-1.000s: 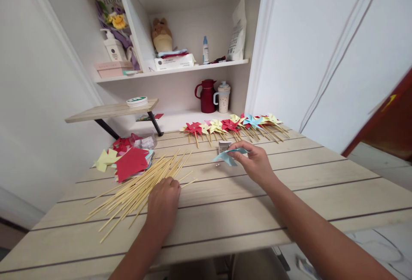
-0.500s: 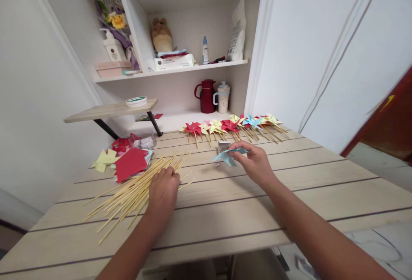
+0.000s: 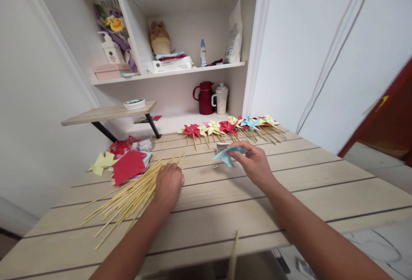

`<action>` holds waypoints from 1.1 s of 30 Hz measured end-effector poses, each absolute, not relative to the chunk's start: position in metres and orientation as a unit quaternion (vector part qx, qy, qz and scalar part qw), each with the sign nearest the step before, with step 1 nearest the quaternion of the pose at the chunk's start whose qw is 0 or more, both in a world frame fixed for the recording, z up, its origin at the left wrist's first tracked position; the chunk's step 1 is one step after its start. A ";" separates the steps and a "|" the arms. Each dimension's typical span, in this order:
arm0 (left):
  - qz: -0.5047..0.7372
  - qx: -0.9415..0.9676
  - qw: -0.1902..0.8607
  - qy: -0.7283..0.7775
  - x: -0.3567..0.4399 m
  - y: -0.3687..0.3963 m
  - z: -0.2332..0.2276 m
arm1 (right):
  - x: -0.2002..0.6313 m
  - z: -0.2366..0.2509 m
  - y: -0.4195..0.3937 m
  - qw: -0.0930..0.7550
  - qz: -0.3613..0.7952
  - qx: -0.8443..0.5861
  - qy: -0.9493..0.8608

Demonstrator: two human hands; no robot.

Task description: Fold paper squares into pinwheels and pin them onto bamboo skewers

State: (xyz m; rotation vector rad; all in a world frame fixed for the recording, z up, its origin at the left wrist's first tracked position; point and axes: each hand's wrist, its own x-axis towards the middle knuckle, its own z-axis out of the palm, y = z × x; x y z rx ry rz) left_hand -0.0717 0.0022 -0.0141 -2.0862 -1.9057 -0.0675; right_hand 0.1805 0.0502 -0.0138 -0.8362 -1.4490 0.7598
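Observation:
My right hand (image 3: 254, 162) pinches a light blue paper pinwheel (image 3: 227, 156) between thumb and fingers, a little above the table. Under it are a small clear box (image 3: 222, 146) and a few tiny silvery bits (image 3: 216, 167). My left hand (image 3: 169, 181) rests on the right side of a fanned heap of thin bamboo sticks (image 3: 128, 200), its fingers curled down around some of them; the fingertips are hidden. At the table's front edge, one blurred stick (image 3: 234, 254) points down past the edge, apart from both hands.
Finished pinwheels on sticks (image 3: 228, 127) lie in a row at the back. Red and yellow paper pieces (image 3: 128, 167) are piled left of the sticks, below a small raised shelf (image 3: 109, 113). A red jug (image 3: 206, 98) and a cup (image 3: 221, 100) stand in the cabinet.
My left hand has shifted slightly right along the heap, and the sticks that stuck out beyond it are drawn in. A loose stick now shows at the front edge. My right hand stays put.

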 end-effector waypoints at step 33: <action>-0.117 -0.735 0.100 -0.661 -0.081 -0.026 -0.023 | 0.183 -0.012 0.051 0.618 0.353 -0.346 -0.612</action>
